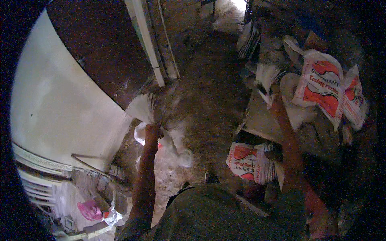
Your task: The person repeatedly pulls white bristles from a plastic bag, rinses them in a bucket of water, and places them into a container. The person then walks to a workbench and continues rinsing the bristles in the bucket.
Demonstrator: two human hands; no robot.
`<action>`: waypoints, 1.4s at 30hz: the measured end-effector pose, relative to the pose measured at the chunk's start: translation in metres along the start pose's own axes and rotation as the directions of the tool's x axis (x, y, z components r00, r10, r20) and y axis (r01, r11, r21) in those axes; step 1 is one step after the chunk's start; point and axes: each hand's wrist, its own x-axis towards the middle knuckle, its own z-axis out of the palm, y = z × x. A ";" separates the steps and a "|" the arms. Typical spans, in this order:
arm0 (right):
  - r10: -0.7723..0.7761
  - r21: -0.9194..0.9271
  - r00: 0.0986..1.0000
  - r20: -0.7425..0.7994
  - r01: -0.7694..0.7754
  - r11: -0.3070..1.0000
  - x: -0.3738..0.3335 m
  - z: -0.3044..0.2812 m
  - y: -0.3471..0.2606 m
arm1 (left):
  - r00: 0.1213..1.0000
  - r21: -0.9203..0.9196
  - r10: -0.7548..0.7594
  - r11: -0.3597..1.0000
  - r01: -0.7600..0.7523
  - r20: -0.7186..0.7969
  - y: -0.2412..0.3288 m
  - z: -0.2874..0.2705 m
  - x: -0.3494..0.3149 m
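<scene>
White bristly bundles, two of them, are fanning out from my two hands. Nearest, one pink cloth (pixel 90 211) is lying low on my left, and one red-and-white stack of bags (pixel 251 164) is sitting below the near edge of a worktop (pixel 259 114); I cannot count its layers. My left fingers (pixel 151 129) are pinching the narrow end of the left bundle (pixel 140 107) above the floor (pixel 205 112). My right fingers (pixel 276 92), though blurred, are seemingly clasping the right bundle (pixel 267 75) near the worktop's far edge; whether it is touching, I cannot tell. I am judging the gripping done and the setting down not; beyond that, nothing is showing. Two printed bags (pixel 321 82) are lying past the worktop's right edge.
</scene>
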 end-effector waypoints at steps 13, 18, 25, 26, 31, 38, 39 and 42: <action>0.044 0.350 0.998 -0.053 -0.023 0.936 -0.109 0.203 -0.018 | 0.978 -0.089 -0.075 0.994 0.058 -0.192 0.087 -0.037 -0.035; 0.122 -0.591 0.958 -0.261 -0.258 0.764 -0.084 0.145 -0.044 | 0.982 -0.172 -0.104 0.982 0.077 -0.157 0.104 -0.027 -0.038; 0.238 0.368 0.900 0.364 -0.374 0.851 -0.020 -0.060 -0.077 | 0.977 -0.209 -0.040 0.978 -0.004 -0.210 0.128 -0.013 -0.048; 0.214 0.652 0.879 0.426 -0.462 0.602 -0.023 -0.100 -0.099 | 0.980 -0.147 0.009 0.988 -0.039 -0.198 0.130 -0.014 -0.049; -0.502 0.939 0.826 0.257 -0.335 -0.071 -0.034 -0.252 -0.267 | 0.986 -0.028 0.099 0.994 -0.104 -0.135 0.157 -0.018 -0.056; -0.343 0.938 0.916 0.208 -0.088 0.335 -0.006 -0.284 -0.470 | 0.966 -0.129 0.125 0.979 -0.157 -0.225 0.204 -0.044 -0.092; -0.285 0.938 0.941 0.183 -0.080 0.337 0.003 -0.282 -0.480 | 0.958 -0.290 0.018 0.951 -0.105 -0.286 0.208 -0.056 -0.103; -0.124 0.939 0.973 0.195 -0.148 0.311 0.036 -0.287 -0.485 | 0.838 -0.391 -0.001 0.885 -0.254 -0.545 0.201 -0.109 -0.149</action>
